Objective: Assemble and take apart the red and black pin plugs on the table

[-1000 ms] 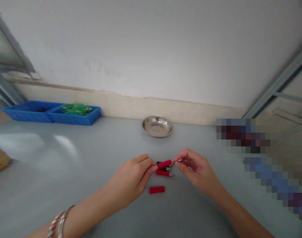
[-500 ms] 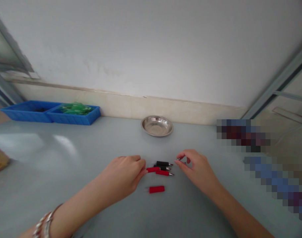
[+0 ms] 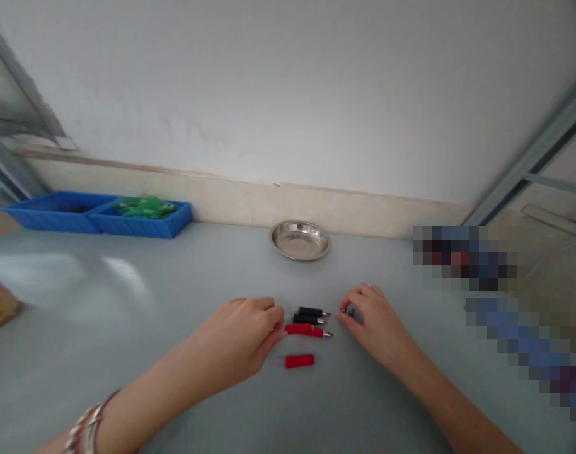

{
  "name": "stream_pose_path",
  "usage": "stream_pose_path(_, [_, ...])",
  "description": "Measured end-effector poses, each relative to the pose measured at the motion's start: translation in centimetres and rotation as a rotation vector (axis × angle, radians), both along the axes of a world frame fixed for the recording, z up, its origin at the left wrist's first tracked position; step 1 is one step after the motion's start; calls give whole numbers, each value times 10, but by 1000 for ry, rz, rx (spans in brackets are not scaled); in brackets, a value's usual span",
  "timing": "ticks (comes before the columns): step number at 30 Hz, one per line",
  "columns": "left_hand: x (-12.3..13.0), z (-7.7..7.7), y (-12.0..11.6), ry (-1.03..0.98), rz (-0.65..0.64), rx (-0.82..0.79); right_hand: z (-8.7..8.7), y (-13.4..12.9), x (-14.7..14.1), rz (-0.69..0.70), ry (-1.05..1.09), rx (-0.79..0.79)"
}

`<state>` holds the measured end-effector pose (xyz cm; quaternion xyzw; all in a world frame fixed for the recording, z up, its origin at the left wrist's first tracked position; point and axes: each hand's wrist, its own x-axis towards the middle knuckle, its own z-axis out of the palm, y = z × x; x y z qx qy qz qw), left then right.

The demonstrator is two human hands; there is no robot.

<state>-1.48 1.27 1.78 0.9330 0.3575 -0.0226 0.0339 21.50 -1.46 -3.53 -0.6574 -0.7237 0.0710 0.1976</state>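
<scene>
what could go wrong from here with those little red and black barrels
The red barrel at the left hand's fingers crowds the metal-tipped red one, so a nudge might roll that into the two black barrels beyond.

The small dark bits at the right hand are tiny and could slip away and get lost on the table.

The lone red barrel lies nearest the person, where a dropping wrist might knock it.

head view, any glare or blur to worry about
Head view: pale glare on the tabletop at left, highlights on the metal dish; head view again: detail at the right hand is too soft to identify, and pixelated patches mask parts of the right side.
</scene>
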Motion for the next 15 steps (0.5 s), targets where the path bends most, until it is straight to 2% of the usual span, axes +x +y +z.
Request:
stream_pose_path(4, [0, -3, 0, 0, -24, 5, 5, -3, -5, 25, 13, 39])
stream_pose_path(10, [0, -5, -2, -1, -26, 3, 15, -12, -11, 272, 88, 43])
stream_pose_path(15, [0, -6, -2, -21, -28, 12, 11, -12, -11, 329, 74, 18])
